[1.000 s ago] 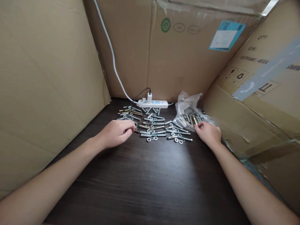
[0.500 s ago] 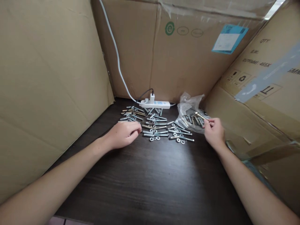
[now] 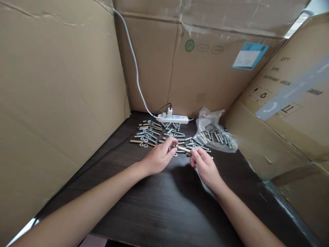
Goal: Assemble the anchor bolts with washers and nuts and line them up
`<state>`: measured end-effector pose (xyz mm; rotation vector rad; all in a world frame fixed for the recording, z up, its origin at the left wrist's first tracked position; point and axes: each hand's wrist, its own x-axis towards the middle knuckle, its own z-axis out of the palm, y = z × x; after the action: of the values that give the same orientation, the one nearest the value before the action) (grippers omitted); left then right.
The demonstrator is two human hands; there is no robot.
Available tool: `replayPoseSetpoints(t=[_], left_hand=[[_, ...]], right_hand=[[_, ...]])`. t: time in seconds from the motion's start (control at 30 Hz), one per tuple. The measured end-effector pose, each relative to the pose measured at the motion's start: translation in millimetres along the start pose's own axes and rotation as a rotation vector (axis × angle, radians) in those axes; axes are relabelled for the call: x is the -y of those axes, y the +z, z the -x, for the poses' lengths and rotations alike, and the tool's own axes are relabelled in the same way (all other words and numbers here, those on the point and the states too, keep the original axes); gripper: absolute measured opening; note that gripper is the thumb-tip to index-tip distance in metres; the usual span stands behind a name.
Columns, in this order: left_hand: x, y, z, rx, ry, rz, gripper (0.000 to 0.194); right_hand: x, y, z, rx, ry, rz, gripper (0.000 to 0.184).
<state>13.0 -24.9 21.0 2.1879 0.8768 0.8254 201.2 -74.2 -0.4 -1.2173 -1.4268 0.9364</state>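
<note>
My right hand point(image 3: 204, 166) pinches one end of a gold-coloured bolt point(image 3: 184, 149) between thumb and fingers. The bolt lies nearly level above the dark table. At its left end, the thumb and forefinger of my left hand point(image 3: 159, 156) close around the tip, where a nut seems to sit. Behind both hands are rows of loose bolts point(image 3: 151, 132), mostly silver with a few gold ones, with nuts and washers point(image 3: 146, 140) beside them. My hands hide some of these. More bolts point(image 3: 218, 137) lie in an open clear plastic bag point(image 3: 232, 146) at the back right.
A white power strip point(image 3: 176, 119) with a plugged-in charger stands against the back cardboard box point(image 3: 154, 68). Its white cable point(image 3: 135, 65) climbs the box, and a black cable point(image 3: 110, 150) runs along the left. Cardboard boxes wall in the dark table point(image 3: 144, 206) left and right.
My right hand has lifted the gold bolt from the plastic bag and brought it left to the middle. My left hand has moved right from the bolt rows to meet the bolt's end.
</note>
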Motion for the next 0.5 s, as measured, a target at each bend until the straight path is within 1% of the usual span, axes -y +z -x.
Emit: replayPoseSetpoints(t=[0.13, 0.27, 0.37, 0.5], left_hand=[[11, 6.3, 9, 0.044, -0.022, 0.044, 0.016], [15, 6.1, 12, 0.128, -0.025, -0.018, 0.020], [15, 4.8, 12, 0.176, -0.006, -0.092, 0.021], [14, 4.1, 13, 0.195, 0.024, -0.138, 0.020]], right_hand=[[-14, -5, 6, 0.043, -0.007, 0.132, 0.031], [-21, -9, 8, 0.116, -0.002, 0.236, 0.032], [-26, -11, 7, 0.129, 0.014, 0.229, 0.035], [-31, -10, 7, 0.124, 0.026, 0.178, 0.039]])
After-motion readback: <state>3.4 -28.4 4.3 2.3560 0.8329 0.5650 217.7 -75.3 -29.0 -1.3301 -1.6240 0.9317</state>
